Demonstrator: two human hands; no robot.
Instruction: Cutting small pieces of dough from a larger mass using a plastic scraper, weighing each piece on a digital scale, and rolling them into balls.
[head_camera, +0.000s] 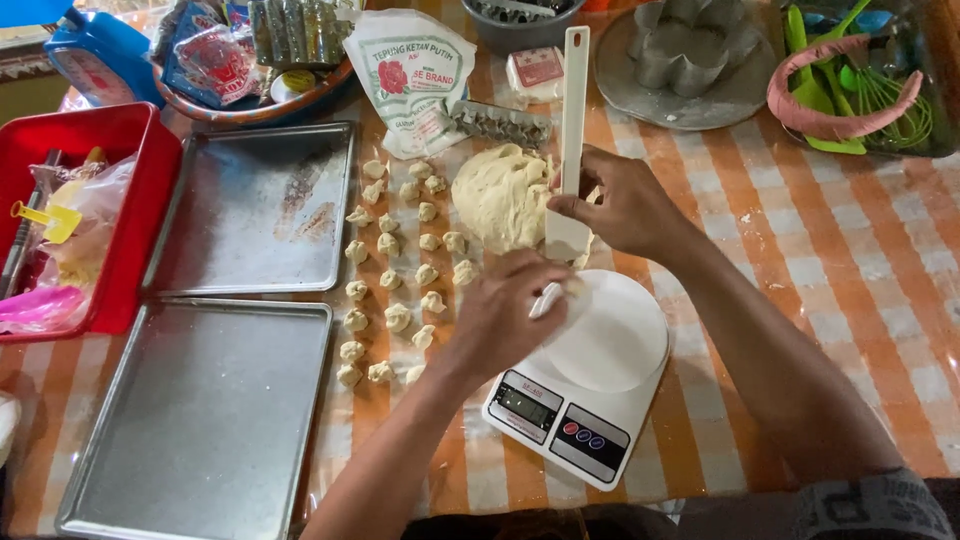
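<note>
The person was portioning dough: the right hand (625, 205) closed around a white scraper (570, 140) set against the dough ball (500, 195), while the left hand (505, 315) apparently pinched a small piece over the white scale (580, 385). Weighing it called for a gentle release. A white flour bag (412, 75) with red flower lay behind the dough pieces (395, 275).

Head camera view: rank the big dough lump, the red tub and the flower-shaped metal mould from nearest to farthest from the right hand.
1. Big dough lump, just left of the right hand.
2. Flower-shaped metal mould, up on the grey plate behind the hand.
3. Red tub, far left edge.
</note>
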